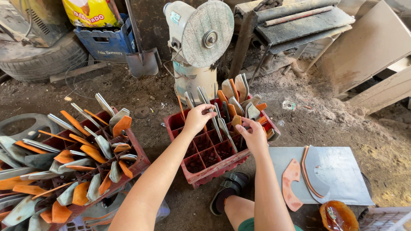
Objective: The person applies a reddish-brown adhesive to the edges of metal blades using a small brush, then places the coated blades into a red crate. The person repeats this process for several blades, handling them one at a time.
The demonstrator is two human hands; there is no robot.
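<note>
A red compartment crate (201,171) stands on the dirt floor in front of me, its far cells filled with upright grey and orange curved metal blades (234,101). My left hand (198,118) reaches into the crate and pinches the top of one grey blade (204,97) near the back left. My right hand (254,135) hovers over the crate's right side, fingers curled around the top of a blade (236,121) standing there. The near cells of the crate hold nothing.
A second red crate (136,150) at left bristles with several more blades. A bench grinder with a large grey disc (208,33) stands behind the crate. A grey metal sheet (342,171) with cut blade shapes lies at right. My sandalled foot (228,190) rests below.
</note>
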